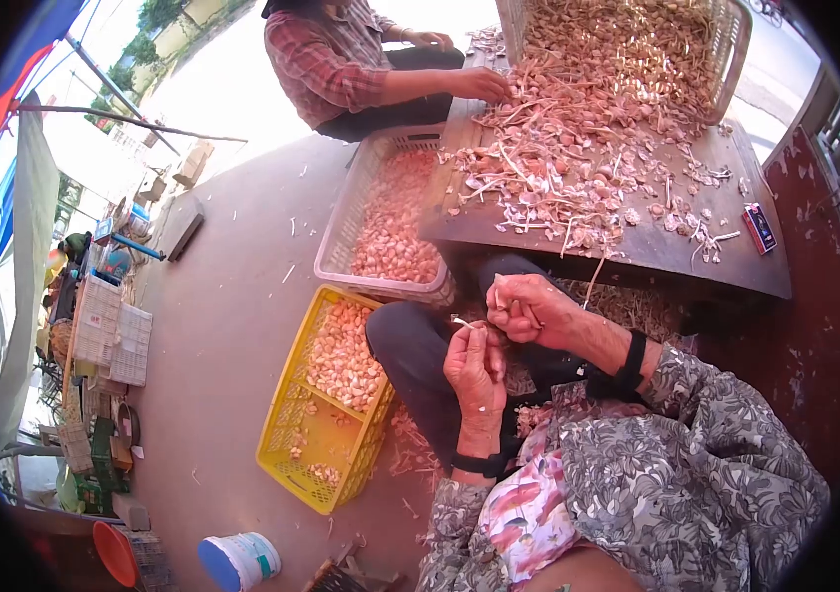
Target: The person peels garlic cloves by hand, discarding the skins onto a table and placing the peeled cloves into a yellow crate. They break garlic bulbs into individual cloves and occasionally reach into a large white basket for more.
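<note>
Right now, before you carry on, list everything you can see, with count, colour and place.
Table: one, brown, upper right
Garlic and stems: many, pinkish, heaped on the table
Open basket: one, pale, on the table's far end
Small box: one, dark blue and red, table's right side
Pale crate: one, cloves inside, left of the table
Yellow crate: one, cloves inside, below the pale crate
Bucket: one, white and blue, lower left
Basin: one, red, bottom left
Stacked crates: several, whitish, far left
Co-worker: one, red plaid shirt, top
Left hand: one, bare, pinching a pale sliver, centre
Right hand: one, bare, beside it, contents unclear
</note>
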Motion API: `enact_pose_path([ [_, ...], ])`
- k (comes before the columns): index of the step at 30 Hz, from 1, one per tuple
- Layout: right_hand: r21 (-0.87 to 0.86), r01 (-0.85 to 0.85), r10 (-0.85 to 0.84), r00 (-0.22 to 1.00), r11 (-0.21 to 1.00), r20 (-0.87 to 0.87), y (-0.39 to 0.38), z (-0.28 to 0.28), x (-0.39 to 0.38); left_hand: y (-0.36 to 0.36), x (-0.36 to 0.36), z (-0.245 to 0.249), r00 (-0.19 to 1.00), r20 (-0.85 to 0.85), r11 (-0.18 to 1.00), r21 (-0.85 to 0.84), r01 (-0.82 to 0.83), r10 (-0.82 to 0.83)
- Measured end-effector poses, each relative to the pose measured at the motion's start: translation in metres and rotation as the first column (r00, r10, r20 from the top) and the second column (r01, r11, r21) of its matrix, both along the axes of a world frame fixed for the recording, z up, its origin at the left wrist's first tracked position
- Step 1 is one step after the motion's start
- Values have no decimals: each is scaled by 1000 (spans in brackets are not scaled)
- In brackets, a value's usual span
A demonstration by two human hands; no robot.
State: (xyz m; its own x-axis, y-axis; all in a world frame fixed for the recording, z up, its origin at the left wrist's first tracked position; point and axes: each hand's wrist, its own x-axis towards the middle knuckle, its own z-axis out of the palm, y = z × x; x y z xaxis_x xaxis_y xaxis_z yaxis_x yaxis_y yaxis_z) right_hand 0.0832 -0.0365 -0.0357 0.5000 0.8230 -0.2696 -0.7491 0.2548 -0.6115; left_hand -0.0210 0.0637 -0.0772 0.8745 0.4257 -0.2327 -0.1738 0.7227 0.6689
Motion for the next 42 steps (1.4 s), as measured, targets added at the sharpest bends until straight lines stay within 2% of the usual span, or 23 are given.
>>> enact_pose_path([
  [2, -36, 53, -50, 996, 998, 70, 6, 27, 7, 3, 3, -11, 998, -66, 1000, 9, -22, 23],
  [4, -116, 125, -80, 940, 985, 332, 18, 47, 18, 5, 5, -25, 989, -137, 999, 22, -49, 51],
  [6, -32, 226, -173, 820, 974, 546, 34, 72, 25, 7, 9, -38, 982, -182, 996, 75, -38, 51],
  [8, 37, 421, -254, 473, 906, 843, 58, 101, 31, 7, 11, -46, 984, -177, 996, 84, 1, 14],
  [10, 353, 518, -388, -44, 779, 921, 90, 113, 43, 6, 13, -51, 969, -247, 993, 116, 4, 25],
  [11, 370, 508, -304, -212, 778, 929, 105, 110, 50, 5, 16, -52, 959, -283, 990, 137, 33, 7],
  [12, 376, 491, -208, -364, 786, 908, 119, 99, 57, 5, 16, -52, 947, -322, 986, 158, 53, 1],
  [14, 327, 525, -51, -472, 786, 880, 142, 56, 77, 5, 17, -61, 936, -350, 982, 169, 87, -22],
  [15, 261, 623, 51, -436, 738, 898, 136, 42, 79, 7, 19, -65, 905, -424, 974, 188, 126, -36],
  [18, 165, 656, 114, -361, 736, 926, 71, 38, 103, 12, 22, -81, 859, -509, 973, 167, 162, -56],
  [21, -36, 845, 371, -195, 533, 908, -21, 28, 146, 14, 22, -83, 843, -529, 988, 51, 145, -97],
  [24, -159, 921, 570, -79, 355, 818, -111, 5, 183, 13, 25, -86, 850, -518, 990, 40, 137, -97],
  [25, -155, 924, 568, -78, 349, 819, -126, 5, 182, 14, 26, -91, 833, -543, 981, 80, 179, -108],
  [27, -318, 894, 661, 33, 316, 749, -148, 3, 182, 12, 27, -95, 824, -553, 977, 82, 199, -121],
  [30, -468, 796, 691, 88, 384, 718, -152, -2, 195, 5, 33, -93, 803, -584, 978, 76, 193, -113],
  [32, -410, 808, 689, 8, 422, 725, -152, -7, 202, 2, 35, -94, 791, -605, 983, 70, 170, -93],
  [34, -263, 856, 703, -152, 446, 695, -150, -5, 202, 3, 35, -96, 790, -605, 980, 79, 182, -98],
  [35, -260, 856, 697, -152, 448, 701, -151, -3, 202, 4, 34, -98, 790, -606, 979, 86, 183, -94],
  [37, -385, 850, 652, 67, 359, 756, -152, 10, 199, 6, 33, -102, 796, -595, 981, 62, 183, -111],
  [38, -379, 850, 649, 58, 367, 759, -154, 6, 204, 7, 33, -105, 800, -592, 982, 68, 176, -103],
  [40, -287, 904, 442, 126, 318, 888, -165, -16, 218, 7, 33, -105, 776, -625, 984, 71, 162, -82],
  [41, -171, 924, 388, 27, 341, 921, -171, -26, 224, 6, 33, -105, 778, -623, 984, 74, 162, -81],
  [42, -169, 926, 387, 27, 337, 922, -171, -20, 222, 5, 34, -104, 783, -616, 983, 76, 168, -86],
])
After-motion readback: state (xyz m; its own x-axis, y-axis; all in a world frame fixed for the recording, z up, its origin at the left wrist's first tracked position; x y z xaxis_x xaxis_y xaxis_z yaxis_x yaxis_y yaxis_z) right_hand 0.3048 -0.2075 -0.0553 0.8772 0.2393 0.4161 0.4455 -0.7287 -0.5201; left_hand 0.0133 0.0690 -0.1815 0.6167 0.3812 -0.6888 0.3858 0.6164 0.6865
